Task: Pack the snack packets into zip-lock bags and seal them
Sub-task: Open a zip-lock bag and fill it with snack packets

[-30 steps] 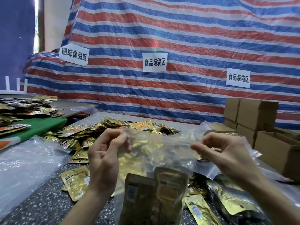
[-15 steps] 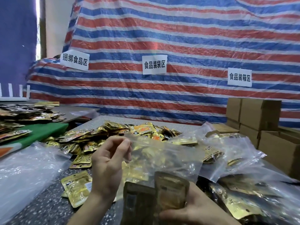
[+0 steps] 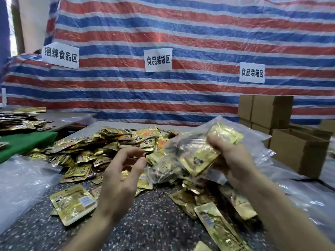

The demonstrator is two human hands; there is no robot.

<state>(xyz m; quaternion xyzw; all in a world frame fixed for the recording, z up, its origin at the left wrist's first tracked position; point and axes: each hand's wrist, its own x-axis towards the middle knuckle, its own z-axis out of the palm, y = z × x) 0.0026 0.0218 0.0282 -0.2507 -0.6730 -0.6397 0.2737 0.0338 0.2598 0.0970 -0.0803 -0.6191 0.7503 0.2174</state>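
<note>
Snack packets [image 3: 116, 147], shiny and gold, lie in a big heap on the speckled table [image 3: 154, 223] in front of me. My right hand [image 3: 233, 160] grips a clear zip-lock bag [image 3: 183, 149] with gold packets inside it. It holds the bag up in the air over the right side of the heap. The bag looks blurry, so I cannot tell if its top is zipped. My left hand [image 3: 121, 178] hangs over the heap, near the bag but not touching it. Its fingers are loose and hold nothing. Brown cardboard boxes [image 3: 297, 151] stand on the right. Clear plastic [image 3: 21, 178] lies on the left, and a striped tarp [image 3: 181, 33] hangs behind.
</note>
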